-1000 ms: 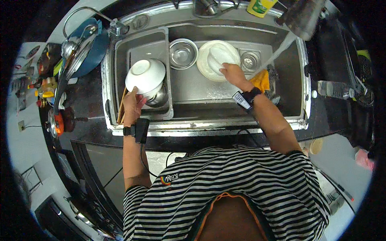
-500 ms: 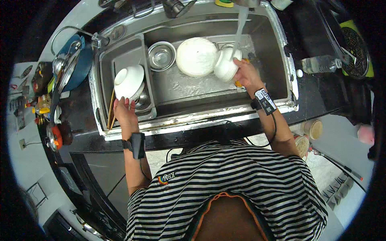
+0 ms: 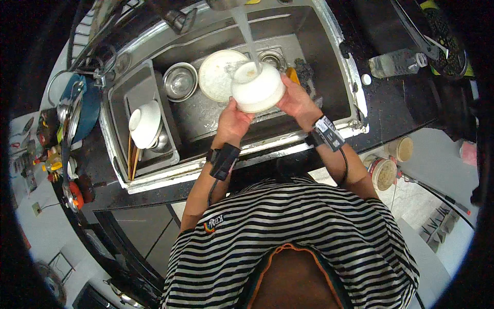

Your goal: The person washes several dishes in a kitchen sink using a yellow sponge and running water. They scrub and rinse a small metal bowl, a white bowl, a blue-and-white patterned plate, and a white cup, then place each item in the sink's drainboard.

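Note:
A white bowl [image 3: 257, 91], turned with its base up, is held over the large sink basin between my two hands. My left hand [image 3: 234, 122] is closed on its near left rim. On its right side my right hand [image 3: 298, 102] grips the rim. Water [image 3: 243, 31] runs from the tap onto the bowl's base. Behind it a white plate [image 3: 215, 77] lies in the basin, partly covered by the bowl. Left of the plate is a round metal bowl [image 3: 180, 82]. In the small left basin, white bowls [image 3: 146, 123] rest tilted beside chopsticks [image 3: 132, 159].
A dark scrubber [image 3: 303, 72] and something orange [image 3: 290, 75] lie at the basin's right. The sink's rim [image 3: 195, 166] runs along the near side. A clear plastic bottle [image 3: 396, 64] lies on the right counter, beside a white cap [image 3: 366, 79]. A blue pot [image 3: 86, 108] stands left.
My left hand has left the bowls in the small basin and moved right to the held bowl. That bowl has turned base up under the water. The view has shifted.

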`<action>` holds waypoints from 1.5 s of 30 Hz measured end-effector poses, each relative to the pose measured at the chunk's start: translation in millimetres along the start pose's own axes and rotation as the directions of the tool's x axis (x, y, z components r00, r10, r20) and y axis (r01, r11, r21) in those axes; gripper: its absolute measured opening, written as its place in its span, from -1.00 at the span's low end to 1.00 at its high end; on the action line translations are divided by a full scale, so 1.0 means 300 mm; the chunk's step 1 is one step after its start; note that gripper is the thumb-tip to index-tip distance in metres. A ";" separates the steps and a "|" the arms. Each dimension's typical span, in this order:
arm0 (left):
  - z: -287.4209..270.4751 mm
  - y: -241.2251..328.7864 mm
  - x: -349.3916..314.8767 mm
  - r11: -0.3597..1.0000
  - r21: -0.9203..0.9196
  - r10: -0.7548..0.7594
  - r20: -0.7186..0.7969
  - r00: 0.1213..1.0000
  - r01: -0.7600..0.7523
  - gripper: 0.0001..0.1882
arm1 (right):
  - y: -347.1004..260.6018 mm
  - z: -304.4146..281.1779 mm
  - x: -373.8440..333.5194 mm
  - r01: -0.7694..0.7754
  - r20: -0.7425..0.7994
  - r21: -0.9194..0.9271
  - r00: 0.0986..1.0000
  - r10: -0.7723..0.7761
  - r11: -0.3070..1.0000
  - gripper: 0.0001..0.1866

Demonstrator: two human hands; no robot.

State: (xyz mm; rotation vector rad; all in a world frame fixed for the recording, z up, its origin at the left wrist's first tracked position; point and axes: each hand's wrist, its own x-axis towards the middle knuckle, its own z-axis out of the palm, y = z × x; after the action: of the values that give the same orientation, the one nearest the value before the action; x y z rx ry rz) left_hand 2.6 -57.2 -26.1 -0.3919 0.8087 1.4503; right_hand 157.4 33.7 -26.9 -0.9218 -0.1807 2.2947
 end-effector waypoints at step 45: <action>0.056 0.001 -0.007 0.957 0.274 0.072 0.093 0.993 -0.096 -0.63 | -0.038 -0.016 -0.050 0.429 0.430 -0.893 0.726 -0.536 -0.135 -0.76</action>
State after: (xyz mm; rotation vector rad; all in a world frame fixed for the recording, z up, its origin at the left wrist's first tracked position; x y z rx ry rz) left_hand 6.6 -47.1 -13.2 -0.0843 0.9567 1.3971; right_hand 174.6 32.9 -17.9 -1.2027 -1.9491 1.0456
